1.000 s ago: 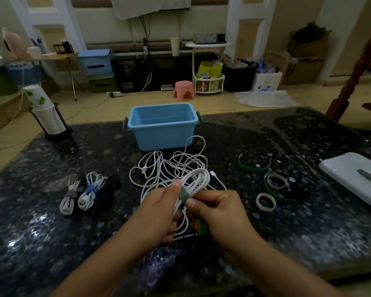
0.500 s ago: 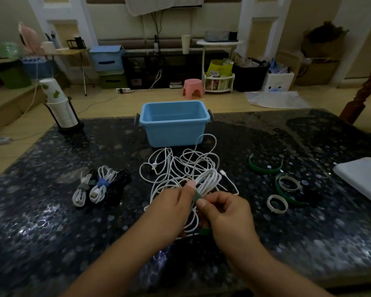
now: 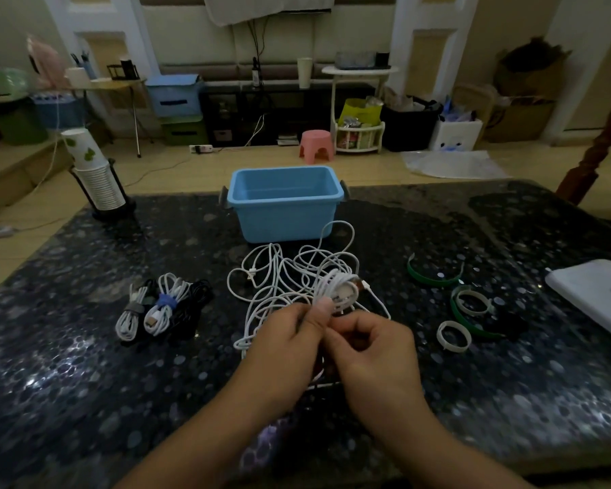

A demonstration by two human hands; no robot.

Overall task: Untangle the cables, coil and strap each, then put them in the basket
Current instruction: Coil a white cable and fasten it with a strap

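Both my hands hold one coiled white cable (image 3: 337, 289) just above the dark table. My left hand (image 3: 290, 342) pinches the coil with thumb on top. My right hand (image 3: 371, 347) grips it from the right; the strap seen earlier is hidden between the fingers. Behind the coil lies a tangle of loose white cable (image 3: 290, 270). The blue basket (image 3: 284, 202) stands empty beyond the tangle. Three strapped cable bundles (image 3: 163, 308), two white and one black, lie at the left. Loose green and white straps (image 3: 462, 305) lie at the right.
A stack of paper cups in a black holder (image 3: 96, 174) stands at the table's far left corner. A white flat pad (image 3: 600, 294) with a grey tool on it lies at the right edge. The speckled table (image 3: 85, 382) ends close to me.
The coil in my hands has turned so its loop end faces up and right. My hands have closed tighter together, hiding the grey-green strap. The camera view has shifted slightly.
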